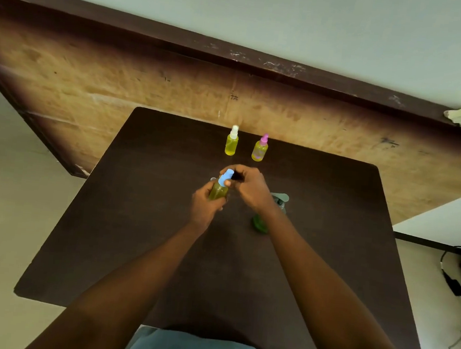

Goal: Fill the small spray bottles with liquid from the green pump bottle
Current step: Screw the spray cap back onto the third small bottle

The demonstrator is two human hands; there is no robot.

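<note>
While gripping the blue-capped spray bottle (218, 191) round its yellow-filled body with the left hand (206, 206), over the counter (134, 221), pinched its blue cap (225, 177) in the right hand (248, 186). Probably called for square seating, gentle turns, no squeezing. Had green pump bottle (259, 225) just behind right wrist; white-capped bottle (231, 144) and pink-capped bottle (259, 151) upright beyond, full.

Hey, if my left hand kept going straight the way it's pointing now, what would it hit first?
Most likely your right hand, which sits just ahead gripping the blue cap of the small bottle your left hand holds. Beyond it stands the pink-capped bottle, though depth is unclear.
</note>
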